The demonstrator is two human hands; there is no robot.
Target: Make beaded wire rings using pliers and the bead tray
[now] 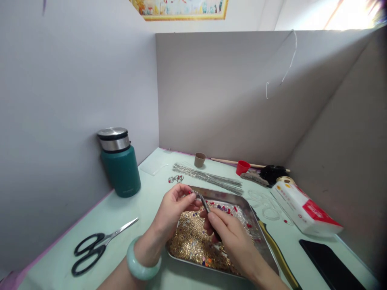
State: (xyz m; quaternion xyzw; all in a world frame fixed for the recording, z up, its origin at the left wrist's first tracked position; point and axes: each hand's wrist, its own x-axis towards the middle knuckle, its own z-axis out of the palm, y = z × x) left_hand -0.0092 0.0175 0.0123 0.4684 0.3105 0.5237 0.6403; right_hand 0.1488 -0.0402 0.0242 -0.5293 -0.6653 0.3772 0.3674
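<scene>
My left hand is closed in a pinch on a small beaded wire piece with a red bead, above the metal tray's far left part. In my right hand is a slim pair of pliers, dark at the handle end. The tips of the pliers reach the beaded wire piece at the left fingertips. Below both hands lies the metal tray, holding many gold beads plus red, purple and clear ones. My fingers partly hide the beaded piece and the handles of the pliers.
Scissors and a green thermos stand left. Behind the tray are small beaded pieces, a wire bundle, a brown cup and a red cup. A tissue pack and black phone lie right.
</scene>
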